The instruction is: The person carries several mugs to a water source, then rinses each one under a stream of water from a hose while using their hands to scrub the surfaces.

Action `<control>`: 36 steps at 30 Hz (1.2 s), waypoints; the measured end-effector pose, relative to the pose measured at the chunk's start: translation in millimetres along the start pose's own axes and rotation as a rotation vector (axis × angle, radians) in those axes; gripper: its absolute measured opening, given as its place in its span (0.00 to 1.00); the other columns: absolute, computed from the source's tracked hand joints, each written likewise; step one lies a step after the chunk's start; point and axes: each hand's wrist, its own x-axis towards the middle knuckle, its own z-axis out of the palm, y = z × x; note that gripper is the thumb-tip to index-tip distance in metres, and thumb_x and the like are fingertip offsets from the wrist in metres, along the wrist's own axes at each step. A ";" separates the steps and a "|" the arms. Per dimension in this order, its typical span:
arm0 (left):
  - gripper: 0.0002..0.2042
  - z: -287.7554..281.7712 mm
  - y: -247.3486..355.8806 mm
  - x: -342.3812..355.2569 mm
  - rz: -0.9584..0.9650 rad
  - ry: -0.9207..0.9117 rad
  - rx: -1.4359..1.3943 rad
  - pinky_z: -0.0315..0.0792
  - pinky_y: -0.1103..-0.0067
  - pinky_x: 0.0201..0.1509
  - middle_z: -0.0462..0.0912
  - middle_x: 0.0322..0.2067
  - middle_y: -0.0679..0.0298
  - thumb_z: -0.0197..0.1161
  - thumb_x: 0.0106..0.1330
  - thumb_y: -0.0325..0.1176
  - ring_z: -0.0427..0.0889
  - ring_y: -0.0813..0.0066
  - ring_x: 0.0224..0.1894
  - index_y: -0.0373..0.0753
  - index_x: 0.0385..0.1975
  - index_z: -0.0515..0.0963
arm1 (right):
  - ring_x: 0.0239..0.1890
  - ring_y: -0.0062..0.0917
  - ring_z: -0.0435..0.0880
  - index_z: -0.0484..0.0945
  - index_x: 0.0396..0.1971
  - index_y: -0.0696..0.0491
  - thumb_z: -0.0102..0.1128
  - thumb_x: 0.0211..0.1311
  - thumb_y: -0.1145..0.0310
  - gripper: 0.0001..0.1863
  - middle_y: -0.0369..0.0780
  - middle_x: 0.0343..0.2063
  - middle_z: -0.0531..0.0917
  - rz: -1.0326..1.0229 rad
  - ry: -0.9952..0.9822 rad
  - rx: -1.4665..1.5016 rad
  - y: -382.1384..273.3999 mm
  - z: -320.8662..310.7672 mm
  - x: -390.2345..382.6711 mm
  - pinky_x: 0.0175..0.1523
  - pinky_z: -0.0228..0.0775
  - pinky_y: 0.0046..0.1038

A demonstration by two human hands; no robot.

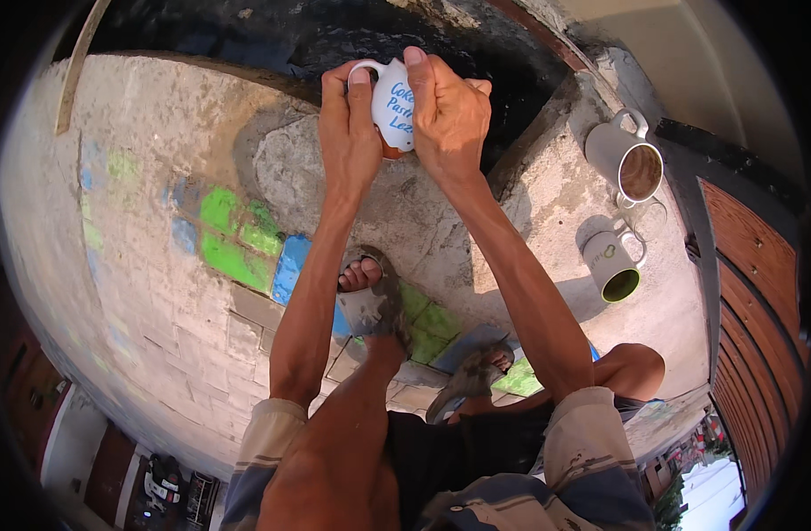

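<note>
Between my hands is a white mug (390, 104) with blue lettering, tilted over, with an orange-brown patch showing at its lower edge. My left hand (352, 146) grips it on the handle side, fingers curled and thumb up by the handle. Around the opposite side my right hand (452, 119) is closed, its thumb along the top of the mug. The hands hide much of the mug, and its inside mostly cannot be seen. Both arms reach forward, holding it near the edge of a dark ditch (264, 44).
On the concrete ledge at right lie a pale mug (611, 152) with a brownish inside and another mug (605, 257) with a green inside. A clear glass (646, 215) is between them. My sandalled feet (370, 301) rest by green and blue pavers (237, 264). Brown slats (750, 354) stand far right.
</note>
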 end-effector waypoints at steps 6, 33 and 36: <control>0.21 -17.5 -0.5 10.4 -0.137 -0.057 -0.042 0.64 0.79 0.32 0.77 0.27 0.70 0.52 0.83 0.52 0.70 0.84 0.27 0.40 0.34 0.76 | 0.27 0.32 0.78 0.76 0.35 0.52 0.54 0.82 0.56 0.16 0.38 0.21 0.79 0.044 0.033 0.148 6.5 8.6 -6.2 0.46 0.60 0.36; 0.16 -8.0 -4.7 34.3 -0.302 -0.270 -0.344 0.70 0.85 0.31 0.90 0.37 0.64 0.61 0.79 0.46 0.74 0.88 0.24 0.39 0.38 0.82 | 0.68 0.44 0.72 0.75 0.66 0.46 0.77 0.61 0.61 0.33 0.44 0.65 0.74 -0.030 0.207 -0.648 13.9 -103.7 -54.2 0.71 0.61 0.50; 0.16 -5.6 -7.6 28.2 -0.353 -0.288 -0.385 0.74 0.84 0.34 0.90 0.37 0.63 0.61 0.79 0.48 0.80 0.86 0.27 0.39 0.40 0.82 | 0.71 0.44 0.69 0.70 0.71 0.40 0.83 0.54 0.62 0.43 0.44 0.69 0.71 0.015 0.212 -0.970 23.0 -170.3 -42.7 0.73 0.58 0.53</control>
